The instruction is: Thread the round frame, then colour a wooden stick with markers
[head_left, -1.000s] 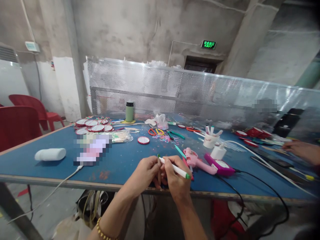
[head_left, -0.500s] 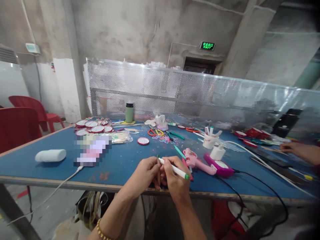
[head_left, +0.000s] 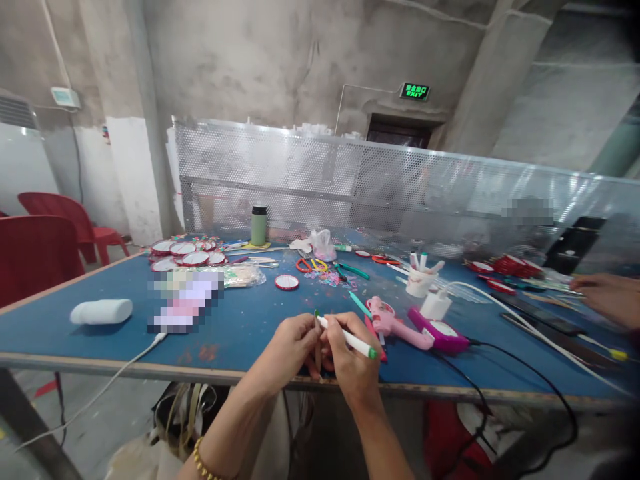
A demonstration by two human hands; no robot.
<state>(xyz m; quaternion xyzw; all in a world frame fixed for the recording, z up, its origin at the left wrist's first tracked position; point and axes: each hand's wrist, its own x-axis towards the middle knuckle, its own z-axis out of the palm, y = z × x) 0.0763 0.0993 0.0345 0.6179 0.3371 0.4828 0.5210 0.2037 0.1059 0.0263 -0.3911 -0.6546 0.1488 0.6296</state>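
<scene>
My right hand is closed around a white marker pen with a green end, held like a writing tool. The pen's tip points left, to the green-coloured top of a thin wooden stick. That stick stands roughly upright between the fingers of my left hand, which pinches it near the top. Both hands meet just above the table's front edge. Whether the pen tip touches the stick is too small to tell. Just right of my hands lies a pink glue gun.
A blue table carries a white bottle, a charging phone, red-rimmed discs, scissors, a cup of pens and a purple device. Cables cross the right side. A co-worker's hand is at the far right.
The co-worker's hand at the far right has shifted a little to the right. My own hands, the marker pen and the stick stay almost in place.
</scene>
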